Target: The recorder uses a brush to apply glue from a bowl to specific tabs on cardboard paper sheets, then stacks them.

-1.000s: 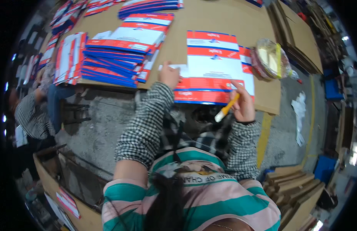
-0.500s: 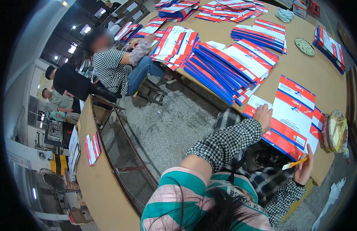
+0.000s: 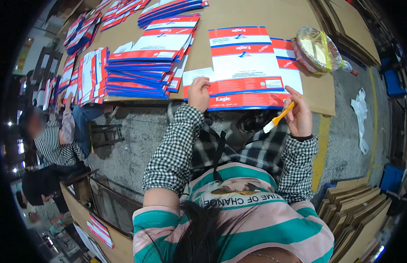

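Note:
A flat printed carton (image 3: 245,65) in red, white and blue lies along the near table edge in front of me. My left hand (image 3: 199,94) is at its left side, fingers curled over the edge. In my right hand (image 3: 298,115) is a brush (image 3: 280,117) with an orange-yellow handle and pale bristles, its tip pointing down and left, apart from the carton. The fingers of that hand are close to the carton's lower right corner. Under the carton, parts of other printed sheets (image 3: 287,65) stick out on the right.
A plastic-covered round container (image 3: 315,50) stands right of the carton. To the left is a large stack of flat cartons (image 3: 142,70), with more stacks beyond on the brown table (image 3: 265,13). A co-worker in stripes (image 3: 58,140) sits at far left. Cardboard sheets (image 3: 352,210) lean at lower right.
My view has swung round to the right, so the carton and table now appear more squarely ahead. The brush stays in my right hand, and my left hand stays at the carton's left side.

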Demonstrator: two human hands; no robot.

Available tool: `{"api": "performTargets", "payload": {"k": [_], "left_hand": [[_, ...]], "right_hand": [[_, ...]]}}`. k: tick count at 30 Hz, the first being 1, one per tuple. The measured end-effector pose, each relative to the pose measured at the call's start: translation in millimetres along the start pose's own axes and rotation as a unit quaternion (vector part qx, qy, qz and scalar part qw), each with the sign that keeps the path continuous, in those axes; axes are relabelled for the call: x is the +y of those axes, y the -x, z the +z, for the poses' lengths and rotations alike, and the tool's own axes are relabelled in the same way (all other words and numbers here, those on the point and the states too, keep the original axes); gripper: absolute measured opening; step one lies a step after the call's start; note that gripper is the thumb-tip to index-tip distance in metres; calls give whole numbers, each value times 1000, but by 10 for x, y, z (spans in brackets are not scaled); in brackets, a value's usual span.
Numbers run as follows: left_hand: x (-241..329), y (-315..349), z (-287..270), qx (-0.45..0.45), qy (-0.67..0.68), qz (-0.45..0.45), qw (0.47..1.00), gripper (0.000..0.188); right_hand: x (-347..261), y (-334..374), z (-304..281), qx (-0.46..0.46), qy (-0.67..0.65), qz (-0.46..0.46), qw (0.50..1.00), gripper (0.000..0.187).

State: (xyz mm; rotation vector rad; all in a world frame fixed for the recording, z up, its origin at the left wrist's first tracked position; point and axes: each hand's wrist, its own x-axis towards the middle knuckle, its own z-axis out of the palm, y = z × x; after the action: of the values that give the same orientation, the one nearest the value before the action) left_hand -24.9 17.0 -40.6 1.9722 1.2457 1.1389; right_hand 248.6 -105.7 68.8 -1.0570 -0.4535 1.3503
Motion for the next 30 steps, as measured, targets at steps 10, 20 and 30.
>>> {"api": "performTargets", "payload": {"k": [10,20,30], "left_hand": [[390,51,-154,154,160,-202,954,13],[111,536,-521,39,0,-466,884,42],[551,318,-692,67,355,-384,850,25]], "right_hand": [[7,-5,63,-2,-6,9,1000,34],[34,-14,56,12,-6,17,1000,32],[-75,-1,55,8,-3,-27,1000,34]]}}
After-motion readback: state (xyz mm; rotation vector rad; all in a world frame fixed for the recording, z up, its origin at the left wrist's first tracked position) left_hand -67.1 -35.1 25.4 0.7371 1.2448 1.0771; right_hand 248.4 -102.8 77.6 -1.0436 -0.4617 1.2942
